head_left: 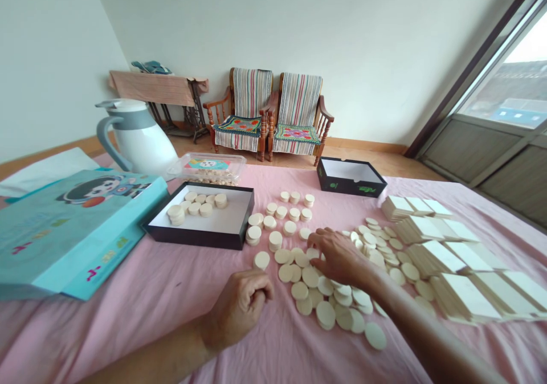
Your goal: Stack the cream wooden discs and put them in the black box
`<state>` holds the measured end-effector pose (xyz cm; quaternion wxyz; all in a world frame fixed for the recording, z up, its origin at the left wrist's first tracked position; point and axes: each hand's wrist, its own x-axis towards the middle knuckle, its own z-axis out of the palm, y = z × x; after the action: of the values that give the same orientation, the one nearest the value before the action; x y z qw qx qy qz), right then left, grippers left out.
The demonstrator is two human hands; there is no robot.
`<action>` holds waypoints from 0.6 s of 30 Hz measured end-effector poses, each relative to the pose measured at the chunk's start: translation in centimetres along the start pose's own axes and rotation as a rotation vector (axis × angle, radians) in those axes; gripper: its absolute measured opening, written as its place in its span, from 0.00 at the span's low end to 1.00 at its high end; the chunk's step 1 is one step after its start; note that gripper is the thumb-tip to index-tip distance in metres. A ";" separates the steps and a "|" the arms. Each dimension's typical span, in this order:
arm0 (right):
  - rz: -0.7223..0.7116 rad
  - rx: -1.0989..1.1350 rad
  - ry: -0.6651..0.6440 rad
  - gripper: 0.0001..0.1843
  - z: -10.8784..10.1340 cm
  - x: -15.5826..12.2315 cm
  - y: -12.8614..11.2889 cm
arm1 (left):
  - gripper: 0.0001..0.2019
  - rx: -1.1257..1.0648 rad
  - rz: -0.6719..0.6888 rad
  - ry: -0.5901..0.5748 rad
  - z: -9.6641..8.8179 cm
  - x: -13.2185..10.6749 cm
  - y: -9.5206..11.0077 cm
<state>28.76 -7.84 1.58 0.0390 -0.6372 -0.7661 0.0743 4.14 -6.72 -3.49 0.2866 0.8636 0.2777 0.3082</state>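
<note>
My right hand (337, 256) lies palm down on a spread of pale round discs (337, 304) on the pink cloth, its fingertips curled onto discs at the pile's far edge. What they pinch I cannot make out. My left hand (241, 307) rests on the cloth in a loose fist just left of the pile, beside a single disc (261, 260). Small stacks of discs (273, 221) stand behind the pile. A black tray with a white floor (213, 220) holds several short stacks of discs (194, 204) along its far side.
Stacks of pale rectangular tiles (444, 258) line the right side. An empty black box (350, 177) sits at the back. A clear plastic container (209, 167), a white jug (137, 136) and a turquoise carton (72, 224) stand left. Two wooden chairs (269, 116) stand beyond.
</note>
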 end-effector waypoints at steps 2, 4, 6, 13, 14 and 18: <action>0.013 -0.046 -0.011 0.10 0.2 0.0 -0.4 | 0.14 0.002 0.002 -0.002 0.0 0.0 0.0; 0.012 -0.083 -0.011 0.09 0.3 0.1 -0.8 | 0.14 0.003 0.005 0.002 0.0 0.0 0.0; 0.002 -0.108 -0.003 0.07 0.3 0.1 -0.9 | 0.14 0.003 0.007 0.010 0.0 0.0 0.0; -0.020 0.088 0.161 0.10 0.5 1.9 0.7 | 0.14 -0.009 0.004 0.003 0.0 0.1 0.0; -0.037 0.112 0.194 0.11 0.5 2.3 1.0 | 0.14 -0.009 0.002 0.003 0.0 0.1 0.0; -0.097 0.131 0.223 0.15 1.0 3.6 1.5 | 0.14 -0.004 -0.008 0.007 0.0 0.0 0.1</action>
<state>29.37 -4.11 0.26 0.1690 -0.6000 -0.7803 0.0512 4.17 -6.74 -3.40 0.2887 0.8608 0.2816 0.3105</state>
